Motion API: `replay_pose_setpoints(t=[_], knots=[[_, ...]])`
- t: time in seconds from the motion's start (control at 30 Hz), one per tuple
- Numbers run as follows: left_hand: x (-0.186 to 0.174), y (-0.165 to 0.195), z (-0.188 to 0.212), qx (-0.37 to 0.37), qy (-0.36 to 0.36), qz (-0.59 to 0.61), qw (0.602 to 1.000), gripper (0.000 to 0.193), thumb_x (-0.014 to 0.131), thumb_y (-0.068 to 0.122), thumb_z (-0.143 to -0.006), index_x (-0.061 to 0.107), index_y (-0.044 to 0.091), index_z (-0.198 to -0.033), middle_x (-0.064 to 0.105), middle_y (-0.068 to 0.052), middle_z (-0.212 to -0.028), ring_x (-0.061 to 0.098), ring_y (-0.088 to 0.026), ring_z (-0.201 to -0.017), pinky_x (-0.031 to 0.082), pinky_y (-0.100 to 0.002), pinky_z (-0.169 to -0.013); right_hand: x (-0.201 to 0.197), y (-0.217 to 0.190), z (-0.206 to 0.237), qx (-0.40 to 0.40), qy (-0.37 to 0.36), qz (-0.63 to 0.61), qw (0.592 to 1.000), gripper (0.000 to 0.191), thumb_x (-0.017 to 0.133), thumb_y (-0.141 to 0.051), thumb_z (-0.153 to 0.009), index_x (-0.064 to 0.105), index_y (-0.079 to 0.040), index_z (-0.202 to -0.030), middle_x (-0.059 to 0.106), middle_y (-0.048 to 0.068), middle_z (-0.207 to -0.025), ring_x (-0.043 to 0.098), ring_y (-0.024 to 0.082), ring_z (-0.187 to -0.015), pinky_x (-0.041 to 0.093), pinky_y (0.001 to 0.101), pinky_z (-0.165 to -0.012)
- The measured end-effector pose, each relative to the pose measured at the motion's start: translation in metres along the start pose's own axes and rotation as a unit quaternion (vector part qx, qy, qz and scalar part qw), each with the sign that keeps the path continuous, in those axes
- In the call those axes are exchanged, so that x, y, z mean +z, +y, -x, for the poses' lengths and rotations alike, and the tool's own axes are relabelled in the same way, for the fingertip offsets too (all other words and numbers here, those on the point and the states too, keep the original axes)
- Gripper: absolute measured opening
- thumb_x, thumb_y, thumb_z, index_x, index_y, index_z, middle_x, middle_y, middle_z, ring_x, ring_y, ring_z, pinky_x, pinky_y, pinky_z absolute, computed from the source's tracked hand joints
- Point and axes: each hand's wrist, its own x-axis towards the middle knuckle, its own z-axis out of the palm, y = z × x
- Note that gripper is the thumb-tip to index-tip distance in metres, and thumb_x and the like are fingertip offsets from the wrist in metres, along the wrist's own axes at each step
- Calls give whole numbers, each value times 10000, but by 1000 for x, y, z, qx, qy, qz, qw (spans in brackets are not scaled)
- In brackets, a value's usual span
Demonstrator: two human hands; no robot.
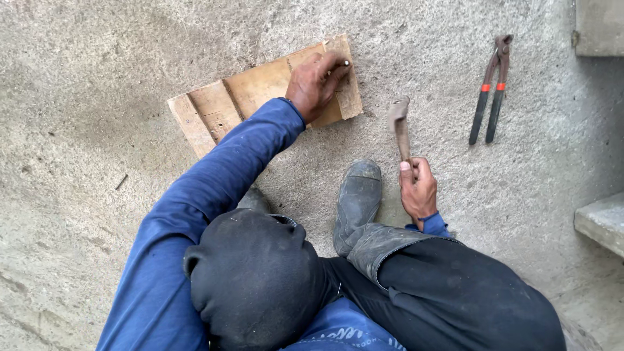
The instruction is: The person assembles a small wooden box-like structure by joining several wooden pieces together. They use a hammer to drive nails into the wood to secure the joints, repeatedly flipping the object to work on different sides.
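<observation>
Two hands: left [316,83] pinching what looks like a nail [346,63], right [418,190] gripping hammer [400,127].

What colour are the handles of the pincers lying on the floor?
The pincers have black handles with orange-red bands near the top, seen in the head view.

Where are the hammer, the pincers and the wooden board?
hammer [401,130]: head view, on its handle just below the head.
pincers [492,91]: head view, on the handles by the red bands.
board [257,88]: head view, on its bare middle plank.
</observation>
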Motion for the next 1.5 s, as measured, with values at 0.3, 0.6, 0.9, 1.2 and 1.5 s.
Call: replay_pose_setpoints(t=[0.3,0.6,0.9,1.2,1.5], knots=[[10,-17,2,109,13,-63,992,220,737,187,-1006,710,70,-1189,762,-112,-1063,675,-298,-932,588,-418,-816,-5,-88,-37,-128,-70,-8,989,596,265,-556,-1097,562,-48,-1002,533,-10,-577,552,101,-463,447,265,-419],[14,-25,3,134,34,-36,990,210,753,159,-986,729,131,-1193,756,-73,-1007,683,-281,-939,606,-403,-803,-3,-96,-35,-198,-24,61,978,614,310,-567,-1127,543,-20,-972,554,49,-605,626,173,-536,477,368,-489],[15,-30,4,149,33,-35,988,198,759,149,-1004,716,118,-1194,758,-81,-1044,700,-263,-986,617,-382,-843,5,-92,-38,-196,-2,64,979,588,326,-540,-1147,565,-20,-1012,579,84,-684,633,205,-575,485,370,-507],[4,-29,5,53,-144,-130,980,566,706,488,-1041,552,153,-1471,561,-101,-1554,515,-391,-1398,433,-537,-1190,-3,-78,-35,-152,-13,23,988,592,277,-571,-1110,541,-59,-970,504,13,-556,539,132,-479,422,319,-444],[-19,-35,17,-15,-188,-264,946,1671,624,1098,-505,64,10,-1643,87,-182,-1720,206,-440,-1531,204,-620,-1252,6,-60,-43,-178,-18,-110,978,581,334,-583,-1101,527,-37,-1053,506,34,-631,462,124,-481,375,306,-421]])
